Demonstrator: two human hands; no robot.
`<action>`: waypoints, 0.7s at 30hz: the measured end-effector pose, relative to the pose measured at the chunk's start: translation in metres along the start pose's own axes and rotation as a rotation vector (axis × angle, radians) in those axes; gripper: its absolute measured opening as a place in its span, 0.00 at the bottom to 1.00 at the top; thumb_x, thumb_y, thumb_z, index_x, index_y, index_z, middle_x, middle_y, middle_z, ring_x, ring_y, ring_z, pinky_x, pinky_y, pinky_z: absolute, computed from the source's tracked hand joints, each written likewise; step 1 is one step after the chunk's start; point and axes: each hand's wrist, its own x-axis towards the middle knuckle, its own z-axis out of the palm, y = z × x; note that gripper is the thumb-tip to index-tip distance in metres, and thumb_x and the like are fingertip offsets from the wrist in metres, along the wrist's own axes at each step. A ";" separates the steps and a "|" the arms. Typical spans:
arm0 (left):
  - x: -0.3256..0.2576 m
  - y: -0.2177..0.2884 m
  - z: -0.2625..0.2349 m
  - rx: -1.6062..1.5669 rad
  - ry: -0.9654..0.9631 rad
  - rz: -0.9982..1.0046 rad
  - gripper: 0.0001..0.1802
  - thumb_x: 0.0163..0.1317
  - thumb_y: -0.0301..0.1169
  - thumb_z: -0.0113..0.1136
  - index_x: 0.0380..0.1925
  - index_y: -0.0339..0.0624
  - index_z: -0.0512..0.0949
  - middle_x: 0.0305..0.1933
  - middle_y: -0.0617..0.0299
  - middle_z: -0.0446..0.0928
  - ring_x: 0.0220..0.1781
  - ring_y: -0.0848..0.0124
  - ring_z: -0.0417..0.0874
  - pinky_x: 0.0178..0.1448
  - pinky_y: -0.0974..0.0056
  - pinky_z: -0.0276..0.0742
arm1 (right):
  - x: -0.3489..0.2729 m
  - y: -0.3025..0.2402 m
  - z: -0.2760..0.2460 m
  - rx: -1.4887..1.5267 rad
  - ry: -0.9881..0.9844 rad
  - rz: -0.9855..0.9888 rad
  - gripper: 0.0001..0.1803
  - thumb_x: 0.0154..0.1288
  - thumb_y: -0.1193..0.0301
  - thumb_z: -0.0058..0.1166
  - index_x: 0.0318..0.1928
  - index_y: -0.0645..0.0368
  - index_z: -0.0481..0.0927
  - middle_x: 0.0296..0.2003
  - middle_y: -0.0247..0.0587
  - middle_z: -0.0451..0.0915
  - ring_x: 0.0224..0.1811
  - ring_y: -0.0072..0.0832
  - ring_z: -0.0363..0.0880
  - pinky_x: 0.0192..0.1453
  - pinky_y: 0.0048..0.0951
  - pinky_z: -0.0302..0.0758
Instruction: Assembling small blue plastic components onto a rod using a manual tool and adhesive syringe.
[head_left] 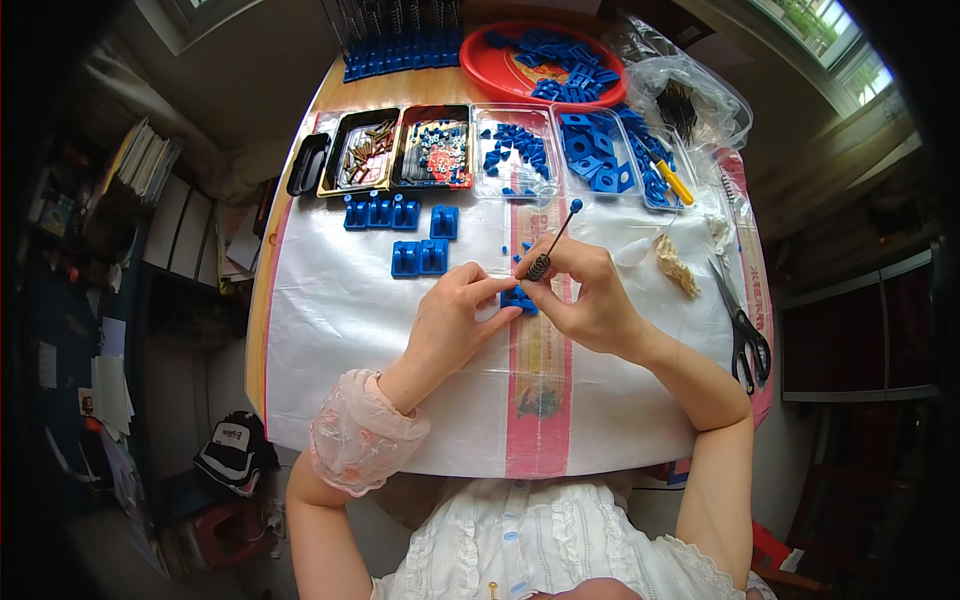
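Observation:
Just in front of me, on the white sheet, a small blue plastic block is steadied by my left hand, its thumb and fingertips pressed against it. My right hand pinches a thin dark metal rod with a coiled spring around its lower part and a blue ball at its top end. The rod leans up to the right, its lower end close over the block. My fingers partly hide both the block and the rod's end. A few tiny blue pieces lie just beyond my fingertips.
Several blue blocks stand at the left. Behind them, open trays hold brass-coloured pins, small mixed parts and blue pieces. A red basin of blue parts is at the back. Black scissors and a yellow-handled tool lie right.

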 end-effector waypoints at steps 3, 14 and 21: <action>0.001 0.001 -0.001 -0.014 -0.001 -0.007 0.15 0.57 0.30 0.79 0.44 0.41 0.88 0.34 0.59 0.78 0.35 0.65 0.82 0.41 0.61 0.79 | 0.000 0.001 0.000 -0.001 0.006 -0.002 0.05 0.59 0.83 0.62 0.37 0.66 0.82 0.29 0.43 0.80 0.30 0.31 0.80 0.37 0.32 0.75; 0.000 -0.002 0.000 -0.010 -0.001 0.009 0.15 0.58 0.31 0.78 0.45 0.43 0.88 0.34 0.60 0.78 0.36 0.65 0.82 0.42 0.61 0.79 | 0.000 0.001 0.000 -0.011 0.000 -0.006 0.05 0.59 0.83 0.63 0.38 0.67 0.83 0.30 0.44 0.81 0.30 0.31 0.82 0.37 0.31 0.76; 0.000 -0.002 0.000 -0.013 -0.002 0.011 0.15 0.58 0.32 0.78 0.46 0.44 0.88 0.34 0.60 0.78 0.35 0.65 0.82 0.41 0.61 0.79 | -0.001 0.001 0.000 -0.010 0.007 -0.012 0.06 0.60 0.83 0.63 0.38 0.67 0.83 0.30 0.44 0.81 0.30 0.30 0.82 0.37 0.30 0.76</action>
